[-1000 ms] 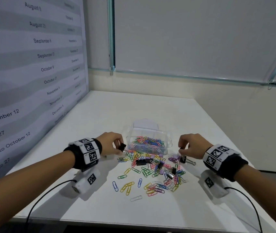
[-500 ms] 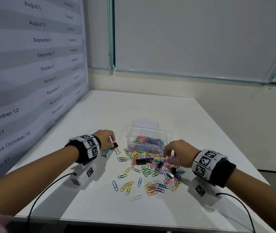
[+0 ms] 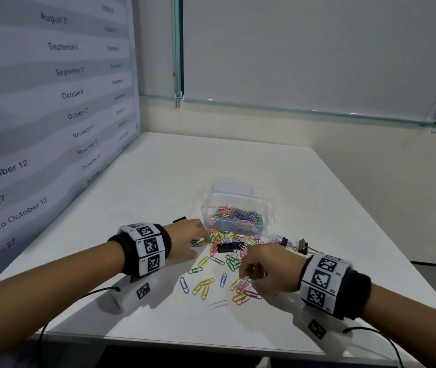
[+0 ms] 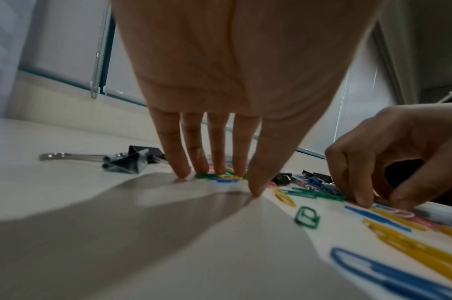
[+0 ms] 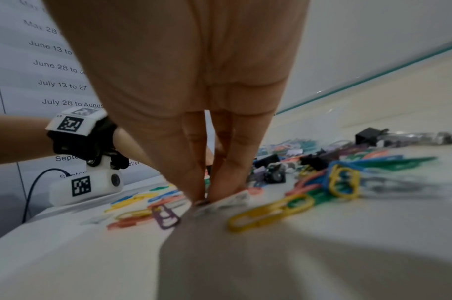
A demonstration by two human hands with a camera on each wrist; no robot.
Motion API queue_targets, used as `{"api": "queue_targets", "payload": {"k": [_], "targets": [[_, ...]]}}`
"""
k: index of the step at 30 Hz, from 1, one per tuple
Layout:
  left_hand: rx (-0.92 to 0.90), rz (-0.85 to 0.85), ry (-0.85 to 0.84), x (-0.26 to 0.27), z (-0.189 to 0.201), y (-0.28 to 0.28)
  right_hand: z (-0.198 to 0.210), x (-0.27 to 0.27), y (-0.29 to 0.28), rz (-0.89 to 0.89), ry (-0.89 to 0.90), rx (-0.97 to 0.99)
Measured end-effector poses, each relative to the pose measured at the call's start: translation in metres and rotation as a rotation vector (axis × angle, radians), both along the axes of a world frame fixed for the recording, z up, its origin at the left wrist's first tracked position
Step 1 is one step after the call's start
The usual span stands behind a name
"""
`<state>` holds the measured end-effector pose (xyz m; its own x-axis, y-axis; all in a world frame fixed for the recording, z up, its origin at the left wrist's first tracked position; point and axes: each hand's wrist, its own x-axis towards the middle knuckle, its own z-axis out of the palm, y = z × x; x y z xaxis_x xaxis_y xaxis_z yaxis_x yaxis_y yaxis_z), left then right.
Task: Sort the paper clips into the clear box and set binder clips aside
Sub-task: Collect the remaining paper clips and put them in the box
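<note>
Coloured paper clips (image 3: 219, 266) lie scattered on the white table (image 3: 317, 208) at lower centre of the head view, just in front of the clear box (image 3: 238, 211), which already holds a layer of clips. Black binder clips sit mixed in the pile (image 3: 228, 247); two more lie apart at the pile's right edge (image 3: 302, 245), and another pair (image 4: 132, 160) lies on the table left of the left fingers in the left wrist view.

Left hand (image 3: 187, 243): spread flat-ish, fingers straight and pointing down, fingertips (image 4: 181, 172) pressing on the table and on a small green/blue/yellow bunch of clips (image 4: 219, 177) at the pile's left edge. Thumb tip also on the table. Nothing gripped. Forearm comes in from the lower left, wrist low over the table.

Right hand (image 3: 267, 269): fingers curled downward, thumb and fingertips (image 5: 227, 182) drawn together on clips at the near right of the pile, pinching a pale clip (image 5: 232, 198) against the table surface; motion blur there, so how many clips it has is unclear. Forearm enters from the lower right, wrist raised slightly above the table, knuckles toward the camera in the head view.

Both wrists carry black bands with white marker tags and a small white camera unit (image 5: 86, 186) with cable underneath.
</note>
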<state>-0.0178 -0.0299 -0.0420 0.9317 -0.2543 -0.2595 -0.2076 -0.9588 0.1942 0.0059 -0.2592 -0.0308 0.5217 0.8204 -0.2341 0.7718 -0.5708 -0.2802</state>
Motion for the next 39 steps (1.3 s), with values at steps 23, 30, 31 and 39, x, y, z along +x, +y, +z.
{"api": "queue_targets", "payload": {"k": [23,30,31,39], "targets": [[-0.097,-0.101,0.123,-0.036,0.013,-0.031,0.003,-0.005,0.015,0.036,0.001,-0.024],[-0.04,0.024,0.142,-0.05,0.011,-0.016,0.004,-0.003,0.007,-0.015,-0.008,-0.098],[-0.063,0.038,0.138,-0.051,0.008,-0.018,0.0,-0.004,0.009,-0.014,-0.008,-0.112],[-0.177,0.024,0.032,-0.036,0.002,-0.044,-0.005,-0.004,0.03,-0.022,0.096,-0.021]]}}
